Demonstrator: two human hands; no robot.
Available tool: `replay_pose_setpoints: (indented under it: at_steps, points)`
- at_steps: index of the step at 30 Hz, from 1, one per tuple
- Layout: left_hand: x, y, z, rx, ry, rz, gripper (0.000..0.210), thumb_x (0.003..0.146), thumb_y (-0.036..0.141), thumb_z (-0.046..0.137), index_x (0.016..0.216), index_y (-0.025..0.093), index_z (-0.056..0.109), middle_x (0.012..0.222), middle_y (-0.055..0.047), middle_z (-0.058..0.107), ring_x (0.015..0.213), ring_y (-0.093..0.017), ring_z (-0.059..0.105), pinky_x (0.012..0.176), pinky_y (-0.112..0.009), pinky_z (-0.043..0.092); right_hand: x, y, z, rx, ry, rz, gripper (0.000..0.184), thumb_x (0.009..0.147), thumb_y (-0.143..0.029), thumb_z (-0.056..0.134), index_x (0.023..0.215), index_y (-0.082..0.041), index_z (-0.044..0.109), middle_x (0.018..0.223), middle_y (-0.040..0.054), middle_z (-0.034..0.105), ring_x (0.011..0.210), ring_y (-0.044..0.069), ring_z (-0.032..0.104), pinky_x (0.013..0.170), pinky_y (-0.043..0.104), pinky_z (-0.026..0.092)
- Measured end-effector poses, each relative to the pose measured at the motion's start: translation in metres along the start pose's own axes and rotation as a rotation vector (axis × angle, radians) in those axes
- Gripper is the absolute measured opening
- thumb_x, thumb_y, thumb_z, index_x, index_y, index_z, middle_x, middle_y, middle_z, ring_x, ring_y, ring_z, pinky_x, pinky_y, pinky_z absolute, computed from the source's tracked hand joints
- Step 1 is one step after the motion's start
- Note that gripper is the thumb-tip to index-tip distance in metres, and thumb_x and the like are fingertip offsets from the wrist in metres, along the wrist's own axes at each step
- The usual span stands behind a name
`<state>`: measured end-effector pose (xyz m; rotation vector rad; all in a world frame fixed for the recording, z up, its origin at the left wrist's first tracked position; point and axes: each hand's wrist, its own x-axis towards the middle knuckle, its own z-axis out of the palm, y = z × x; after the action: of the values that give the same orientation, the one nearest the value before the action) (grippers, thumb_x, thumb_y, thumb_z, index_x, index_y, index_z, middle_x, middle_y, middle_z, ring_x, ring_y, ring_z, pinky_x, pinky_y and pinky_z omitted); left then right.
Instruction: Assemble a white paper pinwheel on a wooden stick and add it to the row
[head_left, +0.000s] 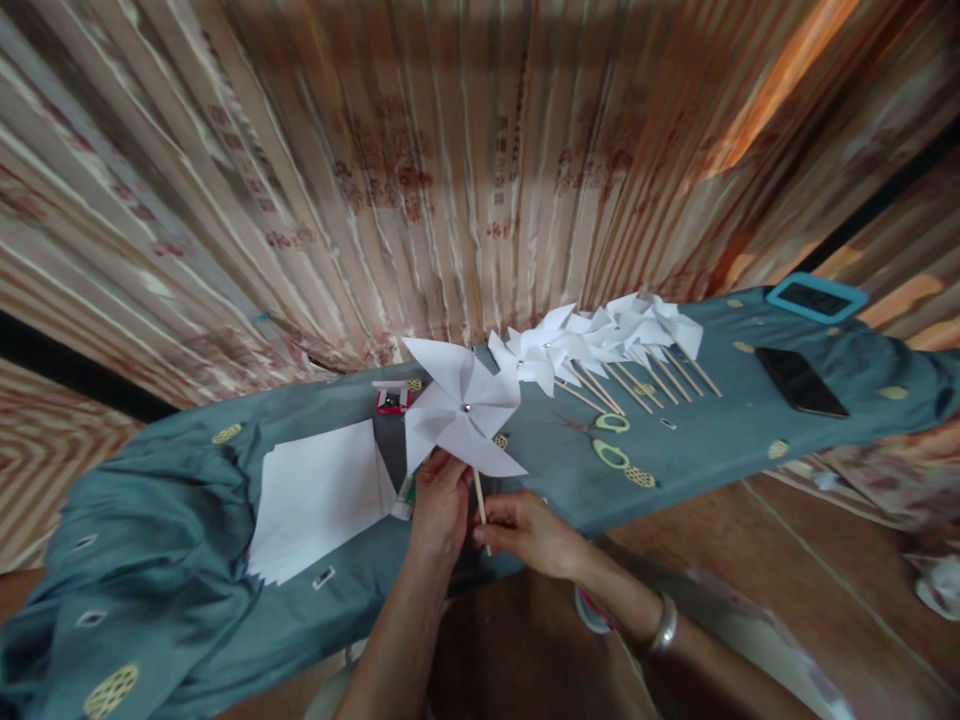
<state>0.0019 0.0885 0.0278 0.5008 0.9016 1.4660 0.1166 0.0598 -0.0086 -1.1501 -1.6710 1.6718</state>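
A white paper pinwheel (459,408) with a shiny pin at its centre is held upright in front of me. My left hand (442,500) is closed at its lower blades, its fingertips partly hidden behind the paper. Lower down, my right hand (529,530) pinches the pinwheel's thin wooden stick (480,500) between thumb and fingers. A green and white tube (405,498) lies beside my left hand, partly covered. Just left of the pinwheel sits a small red box (393,400) with dark contents.
White paper sheets (322,495) are stacked at left on the green cloth (180,500). Several other pinwheels (607,335) lie in a row at right, near green-handled scissors (611,453). Further right are a black phone (801,381) and a blue-framed tablet (817,297). A curtain (465,180) hangs behind.
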Motion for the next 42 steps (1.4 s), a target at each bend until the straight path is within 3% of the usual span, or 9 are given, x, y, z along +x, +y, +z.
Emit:
replay_pose_setpoints:
  at_steps: [7, 12, 16, 20, 22, 24, 30, 36, 42]
  points:
    - [-0.008, -0.009, -0.012, 0.252, 0.000, -0.093, 0.022, 0.054, 0.026, 0.076, 0.074, 0.017, 0.074, 0.072, -0.003, 0.072, 0.064, -0.013, 0.061, 0.057, -0.022, 0.045, 0.004, -0.015, -0.009, 0.133, 0.016, -0.040, 0.028, 0.072, -0.041, 0.062, 0.065, -0.014, 0.059, 0.060, -0.0006, 0.056, 0.054, 0.009, 0.048, 0.054, 0.022, 0.040]
    - [-0.006, -0.012, -0.021, 0.306, 0.010, -0.045, 0.022, 0.053, 0.026, 0.077, 0.073, 0.018, 0.074, 0.074, -0.004, 0.073, 0.073, -0.017, 0.064, 0.071, -0.027, 0.048, 0.000, -0.014, -0.020, 0.129, -0.025, -0.061, 0.030, 0.074, -0.044, 0.061, 0.075, -0.013, 0.060, 0.064, 0.0002, 0.057, 0.058, 0.010, 0.052, 0.057, 0.022, 0.041]
    - [-0.002, -0.009, -0.025, 0.317, 0.031, 0.015, 0.021, 0.052, 0.026, 0.077, 0.072, 0.020, 0.074, 0.078, -0.004, 0.074, 0.080, -0.019, 0.065, 0.082, -0.032, 0.046, -0.008, -0.015, -0.055, 0.019, -0.069, 0.037, 0.032, 0.071, -0.044, 0.063, 0.080, -0.013, 0.063, 0.067, 0.0020, 0.061, 0.058, 0.011, 0.055, 0.057, 0.025, 0.044]
    - [-0.003, -0.007, -0.025, 0.409, 0.017, 0.026, 0.021, 0.052, 0.026, 0.077, 0.072, 0.022, 0.074, 0.077, -0.003, 0.074, 0.080, -0.019, 0.065, 0.081, -0.032, 0.047, -0.014, -0.022, -0.085, -0.216, 0.461, -0.134, 0.029, 0.081, -0.040, 0.052, 0.088, -0.014, 0.064, 0.081, 0.0073, 0.066, 0.064, 0.015, 0.059, 0.064, 0.030, 0.049]
    - [-0.004, -0.008, -0.025, 0.457, 0.018, 0.028, 0.020, 0.051, 0.026, 0.077, 0.071, 0.021, 0.074, 0.075, -0.002, 0.074, 0.076, -0.019, 0.065, 0.078, -0.031, 0.048, -0.015, -0.029, -0.089, -0.403, 0.789, -0.276, 0.029, 0.084, -0.034, 0.048, 0.103, -0.015, 0.060, 0.093, 0.0094, 0.066, 0.078, 0.019, 0.061, 0.076, 0.035, 0.049]
    - [-0.004, -0.009, -0.026, 0.499, 0.016, 0.032, 0.020, 0.051, 0.027, 0.076, 0.071, 0.021, 0.074, 0.074, -0.002, 0.073, 0.074, -0.019, 0.064, 0.075, -0.031, 0.048, -0.016, -0.037, -0.087, -0.620, 0.945, -0.414, 0.035, 0.085, -0.027, 0.046, 0.118, -0.015, 0.052, 0.112, 0.0123, 0.059, 0.103, 0.023, 0.056, 0.091, 0.041, 0.044]
    - [-0.006, -0.015, -0.028, 0.574, 0.013, 0.001, 0.023, 0.052, 0.030, 0.076, 0.074, 0.021, 0.075, 0.077, -0.003, 0.073, 0.077, -0.020, 0.064, 0.077, -0.032, 0.047, -0.015, -0.050, -0.076, -0.858, 0.897, -0.543, 0.049, 0.088, -0.015, 0.036, 0.136, -0.018, 0.030, 0.145, 0.0116, 0.025, 0.136, 0.022, 0.018, 0.110, 0.045, 0.023]
    - [-0.003, -0.016, -0.030, 0.444, 0.039, -0.057, 0.030, 0.053, 0.032, 0.078, 0.079, 0.020, 0.074, 0.081, -0.005, 0.074, 0.083, -0.019, 0.063, 0.086, -0.032, 0.043, -0.011, -0.036, -0.072, -0.580, 0.932, -0.453, 0.039, 0.085, -0.022, 0.043, 0.125, -0.018, 0.044, 0.131, 0.0132, 0.046, 0.124, 0.023, 0.041, 0.097, 0.043, 0.041]
    - [-0.005, -0.012, -0.020, 0.201, 0.062, -0.148, 0.030, 0.045, 0.027, 0.082, 0.072, 0.017, 0.074, 0.071, -0.003, 0.072, 0.067, -0.011, 0.061, 0.070, -0.022, 0.045, -0.008, -0.032, -0.064, -0.421, 0.818, -0.384, 0.028, 0.083, -0.025, 0.048, 0.109, -0.018, 0.056, 0.111, 0.0090, 0.062, 0.100, 0.020, 0.058, 0.083, 0.034, 0.049]
